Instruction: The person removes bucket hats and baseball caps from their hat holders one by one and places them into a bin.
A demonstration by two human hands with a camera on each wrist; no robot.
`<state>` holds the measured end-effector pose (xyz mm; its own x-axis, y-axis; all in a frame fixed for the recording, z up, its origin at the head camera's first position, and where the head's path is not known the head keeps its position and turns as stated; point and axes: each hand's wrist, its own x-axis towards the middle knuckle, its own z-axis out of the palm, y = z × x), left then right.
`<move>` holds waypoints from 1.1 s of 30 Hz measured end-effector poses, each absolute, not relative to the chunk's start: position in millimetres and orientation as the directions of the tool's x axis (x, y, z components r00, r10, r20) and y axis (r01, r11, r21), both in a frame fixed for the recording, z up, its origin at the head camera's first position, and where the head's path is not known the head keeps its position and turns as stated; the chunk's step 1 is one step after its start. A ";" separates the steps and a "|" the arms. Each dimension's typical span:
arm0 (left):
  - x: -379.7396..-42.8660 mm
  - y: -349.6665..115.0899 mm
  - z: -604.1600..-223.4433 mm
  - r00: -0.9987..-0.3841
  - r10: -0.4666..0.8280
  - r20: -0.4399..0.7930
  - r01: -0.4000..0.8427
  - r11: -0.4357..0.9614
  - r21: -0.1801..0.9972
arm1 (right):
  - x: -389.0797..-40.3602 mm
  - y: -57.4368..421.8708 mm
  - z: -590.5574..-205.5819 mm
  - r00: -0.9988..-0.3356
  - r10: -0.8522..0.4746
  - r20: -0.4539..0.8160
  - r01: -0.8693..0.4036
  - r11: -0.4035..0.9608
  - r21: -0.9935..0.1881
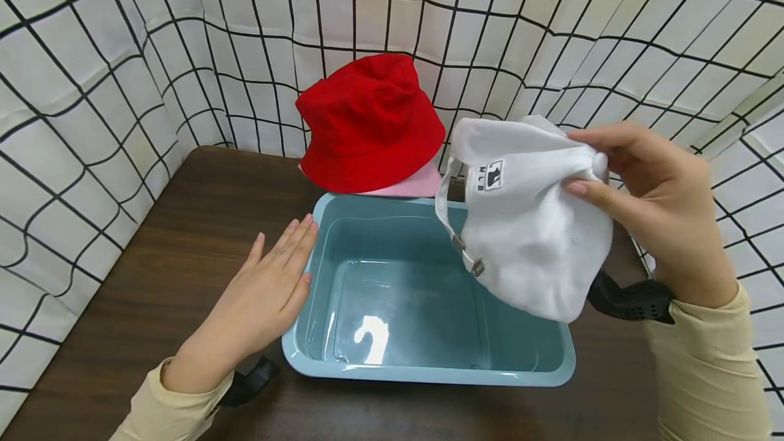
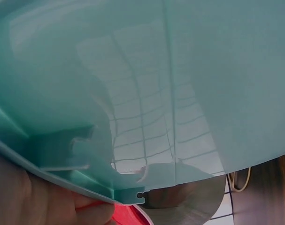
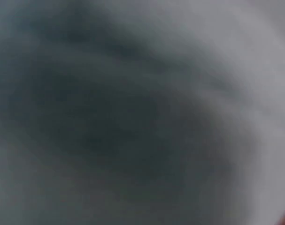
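My right hand (image 1: 667,203) pinches a white baseball cap (image 1: 533,223) between thumb and fingers, above the right part of a blue plastic basin (image 1: 429,376). The cap hangs with its back strap and buckle to the left, and a small black MLB label shows on it. My left hand (image 1: 263,291) lies with straight fingers along the basin's left rim. In the left wrist view the basin's glossy wall (image 2: 203,93) fills most of the picture, fingers (image 2: 53,201) at its edge. Blurred pale cloth (image 3: 255,56) covers the right wrist view.
Behind the basin sits a red bucket hat (image 1: 373,121) on something pink (image 1: 410,182). The dark wooden table (image 1: 202,223) holds them all. White walls with a black grid (image 1: 343,12) stand at the back and both sides.
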<state>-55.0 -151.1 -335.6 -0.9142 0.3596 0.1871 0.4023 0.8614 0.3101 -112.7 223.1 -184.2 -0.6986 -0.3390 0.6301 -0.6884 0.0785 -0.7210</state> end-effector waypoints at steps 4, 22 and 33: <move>-55.2 -151.3 -336.3 -0.915 0.358 0.186 0.401 0.857 0.322 | -113.7 212.9 -186.0 -0.635 -0.469 0.613 -0.736 0.128 -0.665; -55.3 -152.5 -336.8 -0.922 0.349 0.166 0.386 0.852 0.353 | -118.6 147.3 -213.9 -0.425 -0.766 0.483 -0.884 0.236 -0.404; -55.7 -153.9 -339.2 -0.912 0.372 0.175 0.411 0.840 0.354 | -123.6 115.9 -253.5 -0.469 -0.810 0.353 -0.852 0.309 -0.423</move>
